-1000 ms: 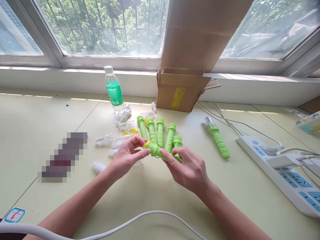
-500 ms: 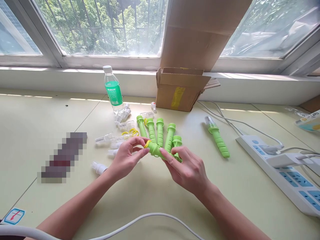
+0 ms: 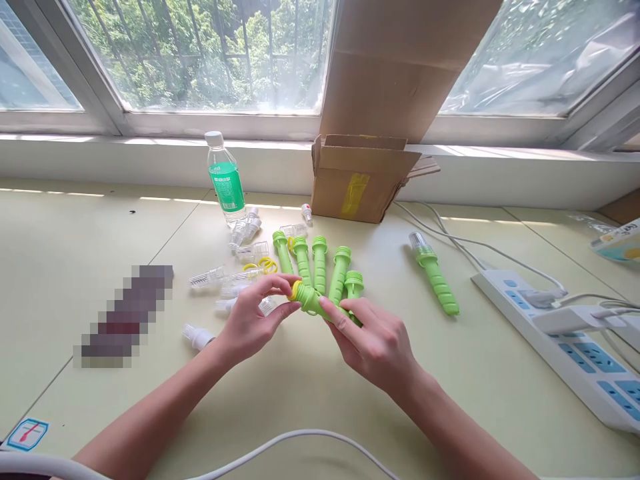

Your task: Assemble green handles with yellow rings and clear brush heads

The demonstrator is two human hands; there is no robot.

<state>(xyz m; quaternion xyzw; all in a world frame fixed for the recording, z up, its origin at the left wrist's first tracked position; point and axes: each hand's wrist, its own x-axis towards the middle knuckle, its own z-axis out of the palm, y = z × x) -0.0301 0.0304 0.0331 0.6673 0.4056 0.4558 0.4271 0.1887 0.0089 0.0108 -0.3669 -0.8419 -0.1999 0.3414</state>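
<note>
My right hand (image 3: 375, 337) is closed around a green ribbed plastic tube (image 3: 311, 301), holding it tilted with its threaded end toward the left. At that end sits a yellow ring (image 3: 295, 291), pinched between the thumb and fingers of my left hand (image 3: 257, 313). Just beyond my hands, several more green tubes lie fanned out, one of them a threaded tube (image 3: 341, 270) near my right fingers. Loose yellow rings (image 3: 267, 265) rest beside clear plastic caps (image 3: 207, 277) to the left. My right fingers hide part of the held tube.
A water bottle (image 3: 226, 183) and a cardboard box (image 3: 363, 180) stand at the back. To the right lie a green tube with a clear cap (image 3: 435, 277) and a power strip (image 3: 545, 333) with cables. A white cable (image 3: 300, 435) crosses the near edge.
My left thumb and fingertips have shifted slightly at the yellow ring on the tube's end. My right hand keeps its hold, and the things on the table stay put.
</note>
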